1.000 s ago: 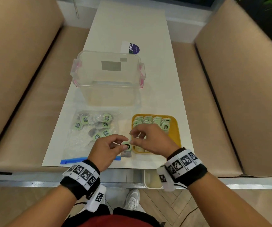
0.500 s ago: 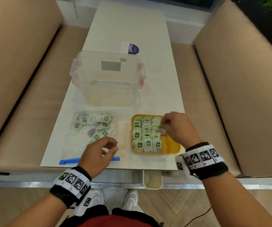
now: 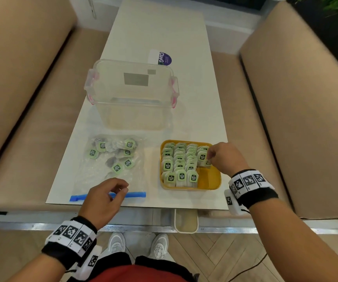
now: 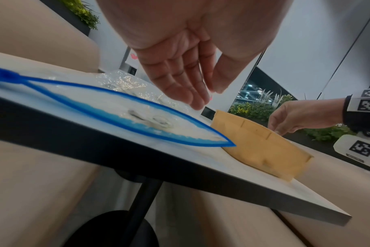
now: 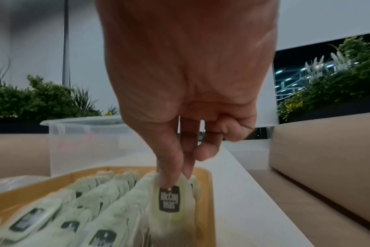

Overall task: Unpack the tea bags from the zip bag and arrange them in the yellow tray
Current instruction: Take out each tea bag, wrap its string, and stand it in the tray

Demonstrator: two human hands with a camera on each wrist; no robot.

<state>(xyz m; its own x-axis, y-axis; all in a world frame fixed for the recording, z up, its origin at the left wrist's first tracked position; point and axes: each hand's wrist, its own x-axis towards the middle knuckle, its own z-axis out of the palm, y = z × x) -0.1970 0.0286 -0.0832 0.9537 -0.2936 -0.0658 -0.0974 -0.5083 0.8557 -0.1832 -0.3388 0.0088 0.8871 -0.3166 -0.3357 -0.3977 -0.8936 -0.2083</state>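
Thumb and forefinger of my right hand (image 3: pixel 224 158) pinch one tea bag (image 5: pixel 171 198) upright at the far right of the yellow tray (image 3: pixel 211 181), just beside the filled rows. I should lower it straight, tag facing near like its neighbours, and release only once it leans on them. My left hand (image 3: pixel 103 197) hovers relaxed, holding nothing, over the zip bag (image 3: pixel 95 171), where several bags remain.

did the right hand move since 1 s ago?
Yes. The right hand went from the near left corner of the yellow tray to its far right side.
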